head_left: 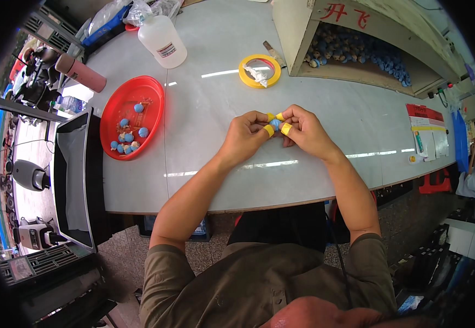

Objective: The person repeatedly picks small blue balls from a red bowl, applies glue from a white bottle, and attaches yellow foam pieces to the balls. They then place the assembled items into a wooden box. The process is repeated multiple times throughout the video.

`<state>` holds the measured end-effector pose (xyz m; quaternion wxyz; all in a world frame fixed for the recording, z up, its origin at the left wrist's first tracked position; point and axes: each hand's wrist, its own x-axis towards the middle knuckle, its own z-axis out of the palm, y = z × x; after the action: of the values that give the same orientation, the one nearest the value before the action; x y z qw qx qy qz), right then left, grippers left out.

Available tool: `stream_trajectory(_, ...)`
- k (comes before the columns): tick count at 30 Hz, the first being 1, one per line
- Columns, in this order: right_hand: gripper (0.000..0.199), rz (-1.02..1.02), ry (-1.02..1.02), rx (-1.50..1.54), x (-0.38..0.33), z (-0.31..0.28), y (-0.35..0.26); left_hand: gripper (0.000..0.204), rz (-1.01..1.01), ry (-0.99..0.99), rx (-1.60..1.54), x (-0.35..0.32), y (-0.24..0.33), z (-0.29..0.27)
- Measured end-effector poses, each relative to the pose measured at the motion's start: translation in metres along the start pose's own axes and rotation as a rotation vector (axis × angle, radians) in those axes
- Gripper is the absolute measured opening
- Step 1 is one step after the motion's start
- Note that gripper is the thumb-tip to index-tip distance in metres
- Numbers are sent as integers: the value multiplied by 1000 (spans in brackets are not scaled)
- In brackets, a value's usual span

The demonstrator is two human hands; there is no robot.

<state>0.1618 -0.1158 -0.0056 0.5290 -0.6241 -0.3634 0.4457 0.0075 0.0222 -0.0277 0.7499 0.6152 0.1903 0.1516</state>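
Note:
Over the middle of the grey table, my left hand (246, 134) and my right hand (307, 133) meet at a small blue piece (274, 124). Both hands pinch it between thumb and fingertips, with yellow tape wrapped round several of the fingertips. The fingers cover most of the piece, so its exact kind is hidden. To the left, a red plastic basin (160, 104) holds several small blue and cream figures (138, 108). Beyond my hands lies a roll of yellow tape (244, 75) with a crumpled white scrap on it.
A white plastic bottle (163, 41) and a pink tumbler (81, 74) stand at the far left. An open-fronted box (297, 33) full of small blue and cream pieces is at the far right. A black bin (91, 164) adjoins the table's left edge. Printed sheets (427, 123) lie at right.

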Motion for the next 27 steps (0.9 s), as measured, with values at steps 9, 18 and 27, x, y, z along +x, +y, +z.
stream_trajectory(9,5,-52,17,-41,0,5,6,28,34,40,157,1,-12,-3)
stream_trajectory(18,7,-117,46,-118,0,7,13,27,54,63,203,0,-14,-2)
stream_trajectory(27,9,-128,47,-100,0,7,11,24,38,34,226,-1,-7,-2)
